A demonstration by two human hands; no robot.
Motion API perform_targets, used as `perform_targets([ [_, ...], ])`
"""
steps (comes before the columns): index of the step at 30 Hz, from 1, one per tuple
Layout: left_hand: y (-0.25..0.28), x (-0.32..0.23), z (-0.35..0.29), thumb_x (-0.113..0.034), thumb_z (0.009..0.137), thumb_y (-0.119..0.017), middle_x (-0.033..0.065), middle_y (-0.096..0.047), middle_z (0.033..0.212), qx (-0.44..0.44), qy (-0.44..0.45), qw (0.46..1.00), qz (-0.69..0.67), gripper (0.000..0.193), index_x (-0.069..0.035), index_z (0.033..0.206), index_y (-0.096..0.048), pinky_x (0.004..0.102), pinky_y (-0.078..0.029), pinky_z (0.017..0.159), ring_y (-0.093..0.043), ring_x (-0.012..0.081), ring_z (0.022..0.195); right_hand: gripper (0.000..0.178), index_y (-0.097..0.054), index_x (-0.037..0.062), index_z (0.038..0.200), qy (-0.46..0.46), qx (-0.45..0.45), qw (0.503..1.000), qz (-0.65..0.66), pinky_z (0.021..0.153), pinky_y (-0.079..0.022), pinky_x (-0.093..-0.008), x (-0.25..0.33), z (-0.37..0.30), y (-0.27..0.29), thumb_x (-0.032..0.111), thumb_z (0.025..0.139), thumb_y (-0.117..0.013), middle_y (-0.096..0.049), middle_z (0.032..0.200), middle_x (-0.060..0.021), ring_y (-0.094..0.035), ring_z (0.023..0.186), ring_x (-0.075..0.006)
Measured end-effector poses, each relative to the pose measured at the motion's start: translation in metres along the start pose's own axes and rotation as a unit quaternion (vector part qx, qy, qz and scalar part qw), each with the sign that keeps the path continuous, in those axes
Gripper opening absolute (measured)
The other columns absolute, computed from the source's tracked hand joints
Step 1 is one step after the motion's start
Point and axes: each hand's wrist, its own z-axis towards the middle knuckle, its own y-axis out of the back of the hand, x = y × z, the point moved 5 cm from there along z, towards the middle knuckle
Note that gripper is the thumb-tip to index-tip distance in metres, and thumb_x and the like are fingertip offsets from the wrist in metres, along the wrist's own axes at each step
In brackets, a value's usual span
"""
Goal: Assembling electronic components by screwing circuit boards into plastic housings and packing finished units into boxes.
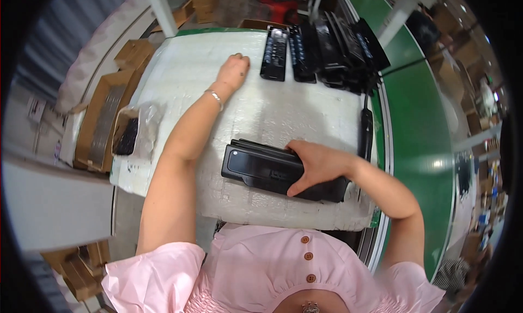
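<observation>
Near me on the wrapped white table top (239,127) lies a long black plastic housing (261,166), slightly slanted, with a round mark at its left end. My right hand (321,163) spans its right half, thumb on the near side and fingers over the far side. Stretched toward the far part of the table, my left hand (234,73) rests with its fingers curled in; whatever they may hold is hidden. To the right of that hand stand several similar black parts, among them a narrow panel with a row of round details (274,54).
A black stick-shaped tool (365,133) with a cable hangs along the right table edge. Beyond it runs a green surface (425,122). On the left are a plastic-lined box with small dark parts (128,136) and a long cardboard box (106,116).
</observation>
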Motion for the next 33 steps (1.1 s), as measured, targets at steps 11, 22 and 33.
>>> perform_targets([
  [11, 0.052, 0.018, -0.049, 0.001, 0.073, -0.051, 0.0161, -0.058, 0.078, -0.053, 0.068, 0.994, -0.063, 0.013, -0.001, 0.085, -0.054, 0.039, -0.046, 0.071, -0.057, 0.0308, 0.078, 0.108, -0.03, -0.0079, 0.125, -0.125, -0.284, 0.926, 0.213, 0.097, -0.03, -0.0332, -0.061, -0.142, 0.0, 0.037, 0.043, -0.084, -0.046, 0.117, -0.0185, -0.042, 0.114, -0.0254],
  [22, 0.227, 0.075, -0.203, -0.002, 0.074, -0.057, 0.0145, -0.062, 0.08, -0.079, 0.276, 0.958, -0.02, 0.017, -0.001, 0.091, -0.062, 0.0312, -0.046, 0.071, -0.06, 0.0262, 0.079, 0.057, -0.041, -0.0021, 0.12, -0.323, -0.565, 0.621, 0.438, 0.083, -0.039, -0.0267, -0.204, -0.386, -0.069, 0.022, 0.075, -0.066, -0.053, 0.104, -0.0081, -0.05, 0.095, -0.0174],
  [33, 0.215, 0.092, -0.22, -0.029, 0.057, -0.071, 0.0195, -0.05, 0.116, 0.071, 0.368, 0.925, 0.066, 0.084, -0.016, 0.129, -0.03, 0.0375, -0.039, 0.09, -0.047, 0.0341, 0.108, 0.047, -0.045, -0.0049, 0.117, -0.293, -0.585, 0.711, 0.258, 0.087, -0.037, -0.0261, -0.175, -0.376, -0.056, 0.019, 0.08, -0.061, -0.054, 0.107, -0.0098, -0.05, 0.098, -0.0166],
])
